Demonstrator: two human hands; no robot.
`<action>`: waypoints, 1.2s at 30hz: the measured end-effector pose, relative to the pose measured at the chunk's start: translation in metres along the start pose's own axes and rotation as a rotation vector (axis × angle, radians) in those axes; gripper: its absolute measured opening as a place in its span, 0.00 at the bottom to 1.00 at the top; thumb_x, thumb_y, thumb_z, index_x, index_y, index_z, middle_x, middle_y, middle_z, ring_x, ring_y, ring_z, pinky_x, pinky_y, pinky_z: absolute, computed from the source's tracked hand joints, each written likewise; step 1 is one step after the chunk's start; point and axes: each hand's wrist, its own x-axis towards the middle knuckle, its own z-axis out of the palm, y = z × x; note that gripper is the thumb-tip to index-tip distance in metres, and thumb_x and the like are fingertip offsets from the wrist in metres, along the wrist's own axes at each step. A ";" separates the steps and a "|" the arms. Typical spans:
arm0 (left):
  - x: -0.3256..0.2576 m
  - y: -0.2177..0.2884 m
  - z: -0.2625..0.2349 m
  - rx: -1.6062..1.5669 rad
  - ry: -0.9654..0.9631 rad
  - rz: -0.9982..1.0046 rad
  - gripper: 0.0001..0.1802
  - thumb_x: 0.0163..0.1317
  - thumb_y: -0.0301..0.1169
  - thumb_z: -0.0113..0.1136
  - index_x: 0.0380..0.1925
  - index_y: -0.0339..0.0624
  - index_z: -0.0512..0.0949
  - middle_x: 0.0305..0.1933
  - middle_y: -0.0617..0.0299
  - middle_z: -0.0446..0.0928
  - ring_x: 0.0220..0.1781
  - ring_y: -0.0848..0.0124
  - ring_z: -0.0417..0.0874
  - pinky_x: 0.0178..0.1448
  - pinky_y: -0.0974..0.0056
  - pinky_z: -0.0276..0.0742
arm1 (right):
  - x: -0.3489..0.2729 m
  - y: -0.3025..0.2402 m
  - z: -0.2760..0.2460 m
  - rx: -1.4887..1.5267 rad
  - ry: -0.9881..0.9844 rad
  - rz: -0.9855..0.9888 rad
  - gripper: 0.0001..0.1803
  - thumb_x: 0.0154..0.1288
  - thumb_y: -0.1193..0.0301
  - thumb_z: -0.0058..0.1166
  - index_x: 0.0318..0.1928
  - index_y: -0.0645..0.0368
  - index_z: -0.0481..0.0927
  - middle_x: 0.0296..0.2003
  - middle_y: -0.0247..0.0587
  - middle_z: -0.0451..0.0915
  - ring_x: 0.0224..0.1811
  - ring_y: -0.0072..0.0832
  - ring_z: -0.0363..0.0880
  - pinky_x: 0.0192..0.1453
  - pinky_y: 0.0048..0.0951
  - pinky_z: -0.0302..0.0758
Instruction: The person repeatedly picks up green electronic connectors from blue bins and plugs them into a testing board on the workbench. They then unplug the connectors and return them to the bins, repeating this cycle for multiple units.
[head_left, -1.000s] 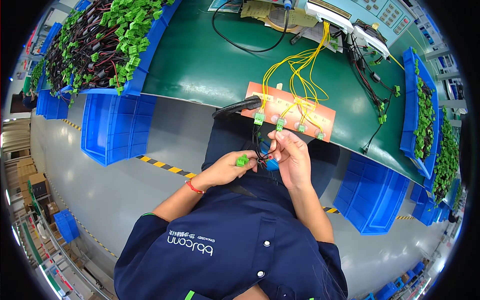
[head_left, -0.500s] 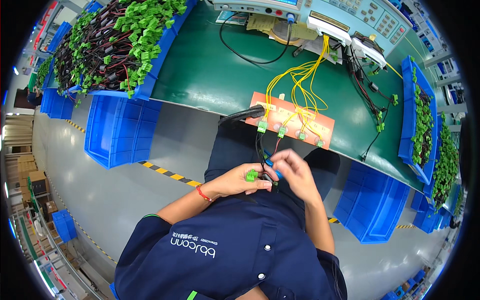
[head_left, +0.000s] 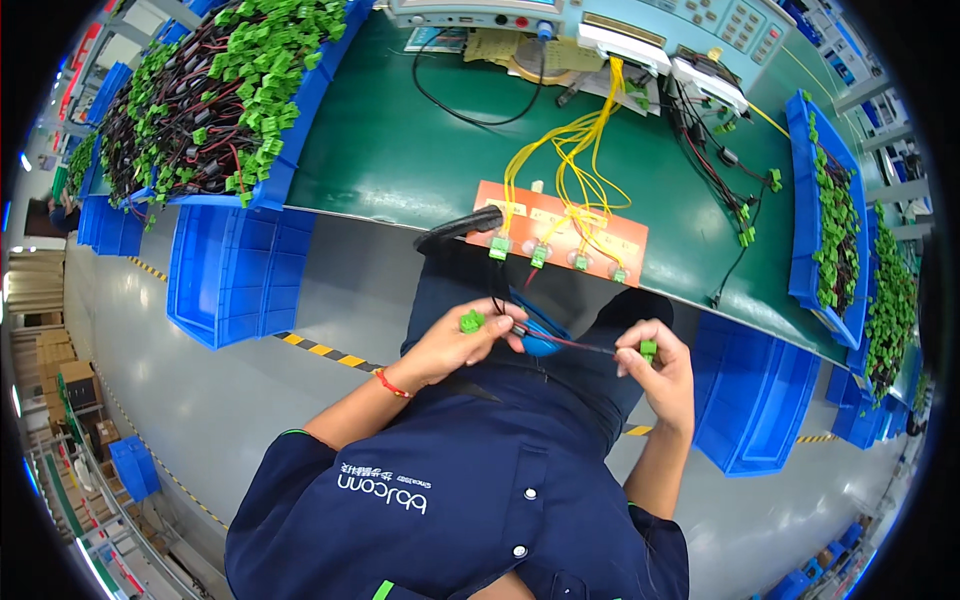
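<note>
A thin dark wire harness is stretched between my two hands above my lap. My left hand pinches its left end, and a green terminal plug sticks out over the fingers. At the other end, my right hand grips the wire beside another green plug. Black wires run from a green connector on the orange board down to my left hand. Something blue and curved lies behind the wire, partly hidden.
Yellow wires link the board to a bench instrument. Black leads lie on the green table. Blue bins of green-plugged harnesses stand left and right; blue crates are below table level.
My hands were close together over the harness; now my right hand has moved right with one plug, drawing the wire out. The view has shifted slightly.
</note>
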 end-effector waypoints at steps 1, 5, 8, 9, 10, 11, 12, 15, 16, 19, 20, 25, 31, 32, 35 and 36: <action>0.000 0.004 -0.001 0.040 0.044 0.009 0.16 0.76 0.36 0.52 0.55 0.35 0.75 0.40 0.55 0.85 0.19 0.87 0.61 0.23 0.78 0.56 | 0.003 0.001 0.006 0.063 0.003 -0.045 0.07 0.65 0.80 0.62 0.42 0.64 0.79 0.34 0.34 0.79 0.32 0.17 0.78 0.36 0.18 0.74; -0.008 0.001 -0.006 0.196 0.417 0.342 0.13 0.77 0.34 0.51 0.52 0.36 0.76 0.31 0.67 0.75 0.19 0.89 0.59 0.22 0.77 0.52 | 0.017 0.011 0.033 0.268 0.004 -0.114 0.09 0.65 0.80 0.62 0.44 0.64 0.78 0.36 0.36 0.79 0.34 0.19 0.80 0.40 0.20 0.77; -0.024 0.030 0.007 0.163 0.348 0.384 0.15 0.76 0.33 0.53 0.54 0.34 0.77 0.33 0.69 0.73 0.29 0.85 0.69 0.33 0.76 0.65 | 0.025 0.009 0.051 0.387 -0.037 -0.115 0.08 0.67 0.78 0.61 0.44 0.65 0.78 0.36 0.37 0.80 0.34 0.20 0.80 0.42 0.22 0.78; -0.026 0.038 0.018 0.228 0.322 0.415 0.15 0.76 0.33 0.53 0.55 0.34 0.77 0.33 0.69 0.72 0.32 0.84 0.69 0.36 0.75 0.66 | 0.027 0.007 0.057 0.409 -0.060 -0.110 0.08 0.67 0.78 0.61 0.45 0.65 0.78 0.36 0.37 0.80 0.34 0.20 0.80 0.42 0.22 0.78; -0.027 0.043 0.027 0.292 0.292 0.444 0.16 0.76 0.32 0.53 0.56 0.34 0.77 0.33 0.69 0.71 0.34 0.83 0.70 0.38 0.75 0.67 | 0.028 0.006 0.060 0.430 -0.081 -0.106 0.08 0.67 0.78 0.61 0.45 0.65 0.78 0.35 0.37 0.80 0.35 0.21 0.80 0.43 0.22 0.78; -0.028 0.046 0.032 0.249 0.186 0.423 0.17 0.75 0.30 0.53 0.60 0.34 0.75 0.36 0.68 0.70 0.36 0.81 0.69 0.43 0.74 0.67 | 0.029 0.009 0.061 0.433 -0.105 -0.088 0.08 0.67 0.78 0.61 0.45 0.65 0.79 0.37 0.36 0.79 0.36 0.22 0.81 0.44 0.24 0.79; -0.026 0.052 0.039 0.326 0.128 0.430 0.18 0.73 0.28 0.55 0.61 0.36 0.75 0.38 0.67 0.70 0.36 0.81 0.69 0.43 0.73 0.67 | 0.030 0.009 0.063 0.441 -0.125 -0.092 0.08 0.67 0.78 0.61 0.45 0.65 0.79 0.38 0.36 0.78 0.37 0.22 0.81 0.45 0.24 0.79; -0.011 0.048 0.047 0.501 0.020 0.561 0.24 0.74 0.35 0.55 0.64 0.34 0.72 0.38 0.65 0.70 0.37 0.78 0.69 0.42 0.72 0.67 | 0.032 0.009 0.073 0.424 -0.165 -0.126 0.09 0.67 0.78 0.61 0.46 0.66 0.79 0.42 0.37 0.76 0.41 0.23 0.80 0.48 0.25 0.78; -0.009 0.050 0.052 0.522 0.007 0.580 0.24 0.73 0.34 0.57 0.65 0.34 0.72 0.37 0.65 0.69 0.38 0.77 0.69 0.44 0.70 0.68 | 0.032 0.011 0.074 0.389 -0.167 -0.153 0.09 0.67 0.78 0.61 0.47 0.66 0.80 0.43 0.37 0.75 0.43 0.23 0.79 0.50 0.26 0.78; -0.004 0.049 0.059 0.541 -0.005 0.600 0.23 0.69 0.29 0.61 0.63 0.38 0.75 0.37 0.64 0.68 0.37 0.74 0.68 0.43 0.70 0.68 | 0.030 0.011 0.074 0.334 -0.177 -0.177 0.12 0.69 0.76 0.60 0.51 0.66 0.80 0.45 0.36 0.74 0.51 0.24 0.76 0.58 0.26 0.73; -0.003 0.048 0.059 0.540 -0.005 0.600 0.23 0.68 0.27 0.63 0.63 0.39 0.76 0.36 0.64 0.68 0.36 0.72 0.67 0.42 0.70 0.68 | 0.029 0.012 0.073 0.296 -0.178 -0.191 0.12 0.70 0.76 0.59 0.51 0.66 0.80 0.45 0.36 0.74 0.51 0.24 0.76 0.57 0.26 0.73; -0.001 0.041 0.049 0.668 0.010 0.598 0.20 0.67 0.25 0.64 0.59 0.42 0.80 0.36 0.63 0.68 0.34 0.73 0.68 0.40 0.69 0.69 | 0.025 0.024 0.072 0.255 -0.192 -0.142 0.13 0.73 0.74 0.56 0.53 0.66 0.78 0.47 0.34 0.74 0.48 0.21 0.76 0.52 0.24 0.73; 0.001 0.034 0.046 0.234 -0.013 0.414 0.16 0.71 0.30 0.59 0.56 0.39 0.81 0.33 0.68 0.67 0.31 0.78 0.67 0.33 0.72 0.63 | 0.026 0.019 0.080 0.500 -0.167 0.022 0.12 0.73 0.72 0.56 0.52 0.64 0.79 0.43 0.34 0.77 0.42 0.21 0.78 0.49 0.25 0.76; 0.002 0.034 0.045 0.121 -0.037 0.351 0.16 0.73 0.32 0.57 0.56 0.38 0.80 0.33 0.68 0.67 0.30 0.79 0.67 0.32 0.73 0.61 | 0.026 0.018 0.081 0.533 -0.165 0.049 0.11 0.73 0.72 0.56 0.52 0.64 0.79 0.42 0.35 0.78 0.41 0.21 0.78 0.49 0.25 0.77; -0.002 0.043 0.049 -0.001 -0.083 0.184 0.19 0.76 0.37 0.53 0.58 0.37 0.78 0.30 0.72 0.66 0.26 0.83 0.63 0.27 0.74 0.54 | 0.028 0.017 0.083 0.676 -0.171 0.094 0.09 0.73 0.71 0.56 0.49 0.63 0.78 0.38 0.37 0.80 0.34 0.21 0.78 0.43 0.25 0.77; -0.002 0.043 0.049 0.007 -0.062 0.169 0.19 0.76 0.38 0.53 0.59 0.37 0.78 0.29 0.72 0.66 0.25 0.84 0.62 0.26 0.74 0.53 | 0.028 0.018 0.082 0.656 -0.117 0.066 0.08 0.74 0.71 0.56 0.48 0.62 0.78 0.36 0.38 0.80 0.32 0.20 0.77 0.41 0.24 0.77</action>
